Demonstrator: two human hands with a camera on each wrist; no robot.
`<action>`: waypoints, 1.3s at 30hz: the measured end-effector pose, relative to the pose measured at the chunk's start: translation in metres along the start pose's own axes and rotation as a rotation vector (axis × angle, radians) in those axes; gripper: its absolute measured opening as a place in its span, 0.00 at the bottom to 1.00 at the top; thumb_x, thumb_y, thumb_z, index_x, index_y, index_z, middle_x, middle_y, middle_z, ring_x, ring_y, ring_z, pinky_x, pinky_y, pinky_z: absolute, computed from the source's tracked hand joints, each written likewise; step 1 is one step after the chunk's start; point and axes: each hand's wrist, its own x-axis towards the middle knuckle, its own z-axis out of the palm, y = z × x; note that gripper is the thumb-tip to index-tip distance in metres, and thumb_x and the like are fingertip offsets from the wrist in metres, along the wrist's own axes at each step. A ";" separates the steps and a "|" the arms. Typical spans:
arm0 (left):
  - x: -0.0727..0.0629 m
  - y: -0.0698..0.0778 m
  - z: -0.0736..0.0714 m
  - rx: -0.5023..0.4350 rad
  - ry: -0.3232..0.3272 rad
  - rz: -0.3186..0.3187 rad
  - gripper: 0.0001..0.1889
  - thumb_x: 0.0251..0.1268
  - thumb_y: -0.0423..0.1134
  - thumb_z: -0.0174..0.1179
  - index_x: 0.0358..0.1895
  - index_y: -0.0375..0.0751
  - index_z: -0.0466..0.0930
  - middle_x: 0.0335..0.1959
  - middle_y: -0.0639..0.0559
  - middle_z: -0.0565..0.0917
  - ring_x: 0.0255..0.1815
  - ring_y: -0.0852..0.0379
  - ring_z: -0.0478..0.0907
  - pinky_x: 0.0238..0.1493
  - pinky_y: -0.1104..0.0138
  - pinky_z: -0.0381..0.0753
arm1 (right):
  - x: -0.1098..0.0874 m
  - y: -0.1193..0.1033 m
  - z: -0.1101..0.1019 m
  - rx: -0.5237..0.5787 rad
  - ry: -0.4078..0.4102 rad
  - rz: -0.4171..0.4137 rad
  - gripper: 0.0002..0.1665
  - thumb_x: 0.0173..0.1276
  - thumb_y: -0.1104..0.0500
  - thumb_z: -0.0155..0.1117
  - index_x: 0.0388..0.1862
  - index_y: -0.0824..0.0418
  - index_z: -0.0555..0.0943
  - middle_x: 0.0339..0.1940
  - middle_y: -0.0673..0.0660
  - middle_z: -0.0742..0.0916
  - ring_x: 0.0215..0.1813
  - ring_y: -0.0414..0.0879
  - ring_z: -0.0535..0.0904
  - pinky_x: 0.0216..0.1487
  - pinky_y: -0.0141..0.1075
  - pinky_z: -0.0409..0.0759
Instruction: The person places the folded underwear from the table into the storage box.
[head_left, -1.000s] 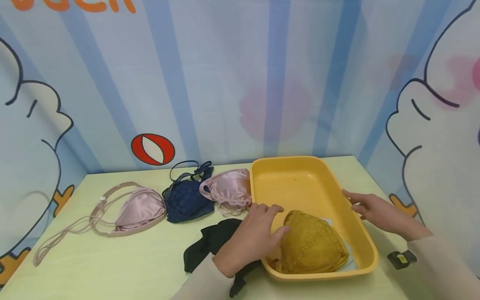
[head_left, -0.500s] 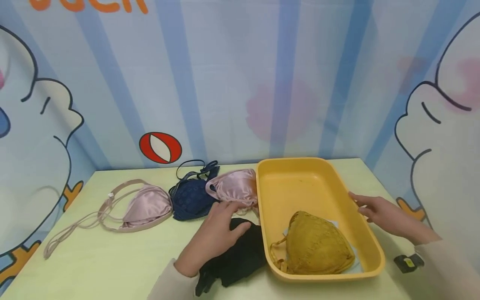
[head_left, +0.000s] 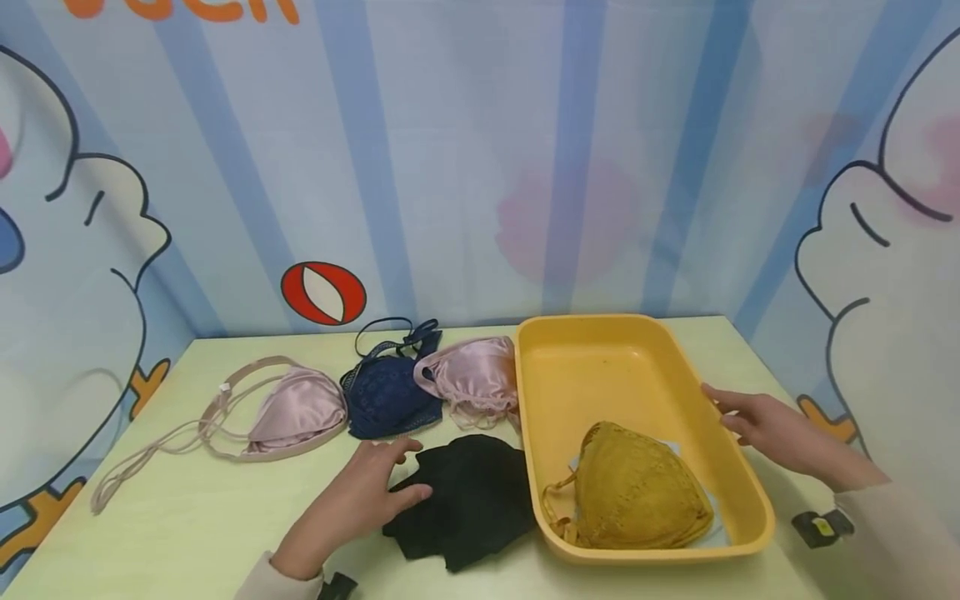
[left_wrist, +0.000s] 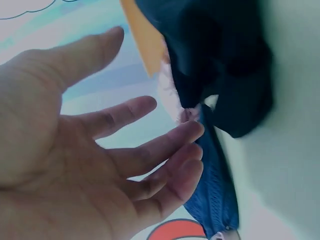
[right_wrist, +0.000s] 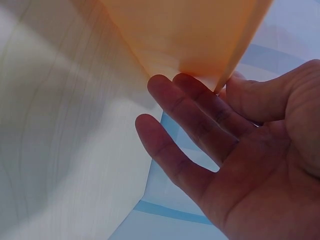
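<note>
My left hand (head_left: 352, 504) hovers at the left edge of a black cloth garment (head_left: 472, 500) on the table. Its fingers are spread and relaxed, with nothing between them; in the left wrist view dark fabric (left_wrist: 220, 65) hangs just beyond the fingertips. On the right, my right hand (head_left: 772, 433) touches the outer side of a yellow plastic tray (head_left: 592, 375) at its rim. Seen from the right wrist, its fingers (right_wrist: 195, 117) extend along the tray's outer wall. A folded mustard-yellow bra (head_left: 637, 492) lies in the tray's near end, over a pale blue piece (head_left: 716, 525).
Left of the tray lie a pink satin bra (head_left: 472, 375), a navy lace bra (head_left: 390, 396) and another pink bra (head_left: 300, 412) whose straps trail left. A printed curtain (head_left: 465, 167) stands behind the table (head_left: 187, 508). A small black object (head_left: 821, 527) shows below the right forearm.
My left hand has moved left from the mustard bra in the tray, across the black garment to its left edge. The garment is now more spread out. My right hand stays at the tray's rim.
</note>
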 end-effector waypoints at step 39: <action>0.011 0.009 0.019 -0.021 -0.013 0.242 0.24 0.60 0.34 0.64 0.59 0.43 0.69 0.49 0.44 0.79 0.52 0.44 0.74 0.53 0.50 0.70 | -0.002 -0.003 -0.001 -0.010 0.007 0.007 0.30 0.75 0.64 0.48 0.72 0.71 0.55 0.59 0.75 0.74 0.51 0.59 0.78 0.40 0.40 0.80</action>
